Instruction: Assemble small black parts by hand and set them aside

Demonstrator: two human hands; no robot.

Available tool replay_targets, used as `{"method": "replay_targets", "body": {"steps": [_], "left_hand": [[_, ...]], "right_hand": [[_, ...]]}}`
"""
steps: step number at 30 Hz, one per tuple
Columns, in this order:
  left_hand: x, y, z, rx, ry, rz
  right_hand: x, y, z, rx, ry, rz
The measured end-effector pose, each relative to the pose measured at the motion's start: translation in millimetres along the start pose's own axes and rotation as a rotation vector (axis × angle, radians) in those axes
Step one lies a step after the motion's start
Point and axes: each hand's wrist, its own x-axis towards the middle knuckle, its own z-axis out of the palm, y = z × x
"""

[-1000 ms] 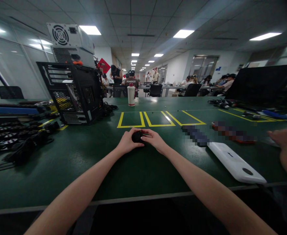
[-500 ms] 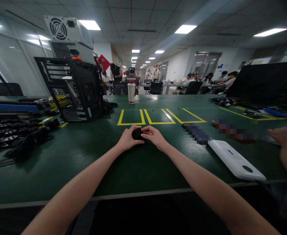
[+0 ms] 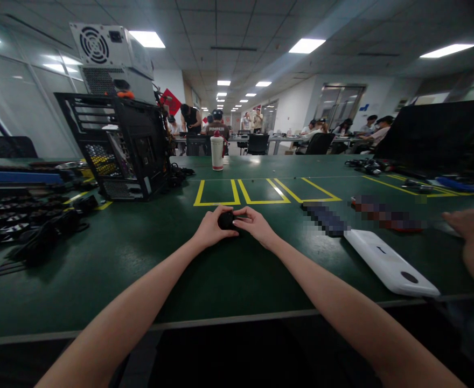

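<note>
Between my hands, at the middle of the green table (image 3: pixel 237 285), is a small round black object (image 3: pixel 225 220); its exact kind does not show. My left hand (image 3: pixel 211 229) curls around its left side, thumb below and fingers above. From the right, my right hand (image 3: pixel 255 226) pinches at its edge with thumb and fingertips together. Whether the right fingers hold a separate small part is too small to tell. Just beyond the hands, yellow tape outlines (image 3: pixel 216 203) mark the tabletop.
An open black computer case (image 3: pixel 134 156) with power supplies (image 3: pixel 111 48) on top stands left, near black cables (image 3: pixel 27 237). A white cup (image 3: pixel 217 153) stands farther back. To the right lie a white device (image 3: pixel 386 261), blurred-out items and another person's hand (image 3: pixel 471 226).
The view has shifted very slightly. Both hands keep the same hold on the round black object.
</note>
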Motion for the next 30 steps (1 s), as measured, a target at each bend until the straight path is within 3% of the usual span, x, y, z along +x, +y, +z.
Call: {"method": "replay_targets", "body": {"steps": [24, 30], "left_hand": [[0.5, 1.1, 0.5, -0.022, -0.009, -0.011], [0.7, -0.5, 0.4, -0.022, -0.013, -0.011]], "right_hand": [[2.7, 4.2, -4.8, 0.022, -0.026, 0.049], [1.9, 5.0, -3.8, 0.000, -0.028, -0.013]]}}
